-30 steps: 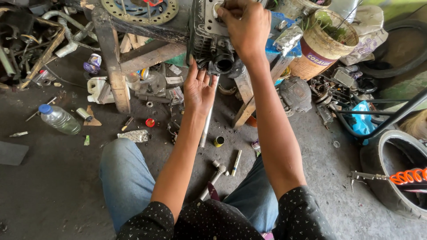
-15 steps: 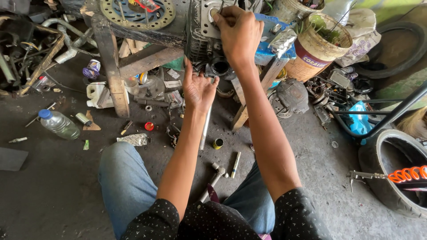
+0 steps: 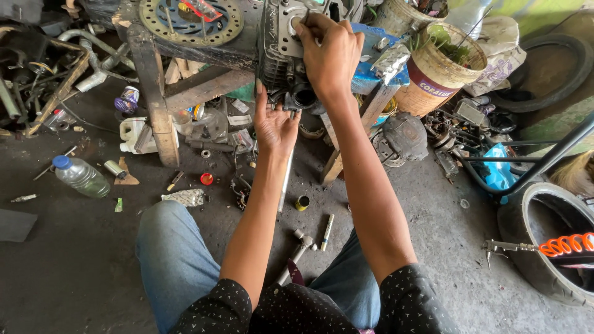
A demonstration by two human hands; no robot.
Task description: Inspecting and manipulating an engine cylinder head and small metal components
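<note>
A dark metal engine block (image 3: pixel 286 43) rests on the edge of a wooden bench (image 3: pixel 185 55). My right hand (image 3: pixel 331 52) lies on top of the block, fingers closed around a small thin tool or part at its upper face. My left hand (image 3: pixel 273 124) presses against the underside of the block with its fingers spread, palm up. A brake disc (image 3: pixel 192 21) lies on the bench to the left of the block. My knees in blue jeans are below.
On the concrete floor lie a plastic bottle (image 3: pixel 79 176), a white jug (image 3: pixel 135 135), a red cap (image 3: pixel 206 179), sockets and a metal bar (image 3: pixel 326 232). A dirty bucket (image 3: pixel 436 71) stands at right. Tyres (image 3: pixel 547 238) and an orange coiled hose (image 3: pixel 566 243) sit far right.
The view has shifted slightly. My right hand stays on top of the engine block; my left hand has moved up a little under the block.
</note>
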